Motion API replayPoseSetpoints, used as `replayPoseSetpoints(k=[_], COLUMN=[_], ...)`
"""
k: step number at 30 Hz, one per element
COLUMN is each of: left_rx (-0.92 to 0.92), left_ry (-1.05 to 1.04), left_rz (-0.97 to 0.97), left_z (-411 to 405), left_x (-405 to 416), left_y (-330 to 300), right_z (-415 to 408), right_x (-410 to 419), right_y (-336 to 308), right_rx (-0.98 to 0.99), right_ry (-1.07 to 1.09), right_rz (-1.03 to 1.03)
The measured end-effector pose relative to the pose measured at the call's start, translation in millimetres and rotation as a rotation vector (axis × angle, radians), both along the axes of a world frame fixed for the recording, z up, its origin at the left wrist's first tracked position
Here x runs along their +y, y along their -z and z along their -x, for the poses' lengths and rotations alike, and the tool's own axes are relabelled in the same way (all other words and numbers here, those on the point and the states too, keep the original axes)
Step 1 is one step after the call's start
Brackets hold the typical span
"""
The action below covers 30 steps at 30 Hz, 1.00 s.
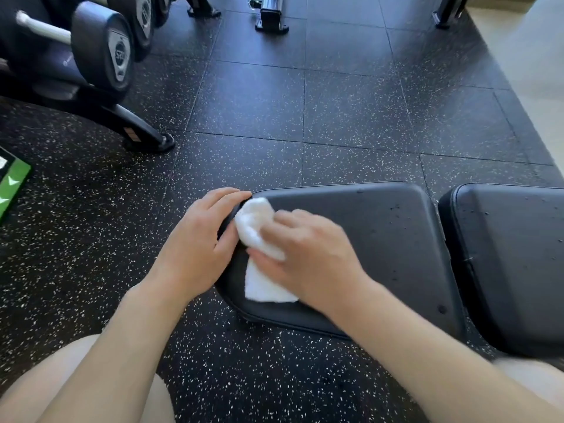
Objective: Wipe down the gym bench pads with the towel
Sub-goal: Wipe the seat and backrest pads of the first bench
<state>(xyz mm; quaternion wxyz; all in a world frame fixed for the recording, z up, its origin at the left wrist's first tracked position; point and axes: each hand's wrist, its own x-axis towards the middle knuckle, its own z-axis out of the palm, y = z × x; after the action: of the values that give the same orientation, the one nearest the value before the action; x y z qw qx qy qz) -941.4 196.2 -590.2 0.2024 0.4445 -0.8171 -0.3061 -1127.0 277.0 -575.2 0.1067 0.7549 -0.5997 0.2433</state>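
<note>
Soft, light crumpled white cloth towel (pixel 259 230), pinched under right hand (pixel 308 254) on black padded vinyl bench pad (pixel 381 239). Best gripped bunched at mid-fold. Left hand (pixel 195 239) flat, steadying pad's end.

Left hand (pixel 195 239) lies flat, fingers extended; right hand (pixel 308 257) has fingers curled.

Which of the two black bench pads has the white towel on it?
The left black padded bench pad: the white towel lies on its left end under both hands. The right black pad is bare.
</note>
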Motion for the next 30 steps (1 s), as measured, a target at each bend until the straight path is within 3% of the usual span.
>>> replayPoseSetpoints(k=[3,6,9,11,14,18,21,24,28,30], left_rx=[0.002,0.003,0.005,0.020,0.035,-0.013,-0.076,-0.105,-0.083,-0.081], left_ry=[0.003,0.022,0.022,0.026,0.044,0.082,0.154,0.203,0.206,0.192], left_rz=[0.017,0.025,0.024,0.027,0.031,0.109,0.227,0.277,0.272,0.276], left_z=[2.2,4.5,7.1,9.5,14.4,26.4,44.1,60.0,67.9,68.6], left_x=[1.7,4.0,5.4,4.5,3.8,10.3,21.2,26.9,20.0,18.8], left_y=[-0.9,-1.0,-0.4,-0.7,-1.4,-4.1,-4.0,-2.4,-0.7,-0.2], right_z=[42.4,80.1,56.6,21.7,11.7,87.5,127.4,94.5,58.9,73.5], right_x=[-17.4,-23.4,-15.8,-7.3,-0.2,-14.4,-7.1,9.9,37.5,43.4], right_y=[-6.9,-12.6,-10.2,-4.8,-1.2,-11.4,-15.5,-13.1,-6.8,-6.2], right_rx=[0.078,-0.152,-0.063,0.027,-0.062,-0.038,-0.187,-0.138,-0.087,-0.091], right_ry=[0.268,0.419,0.372,0.204,0.050,0.438,0.563,0.486,0.215,0.230], right_rz=[0.002,-0.113,-0.028,0.015,-0.023,-0.057,-0.146,-0.080,-0.058,-0.080])
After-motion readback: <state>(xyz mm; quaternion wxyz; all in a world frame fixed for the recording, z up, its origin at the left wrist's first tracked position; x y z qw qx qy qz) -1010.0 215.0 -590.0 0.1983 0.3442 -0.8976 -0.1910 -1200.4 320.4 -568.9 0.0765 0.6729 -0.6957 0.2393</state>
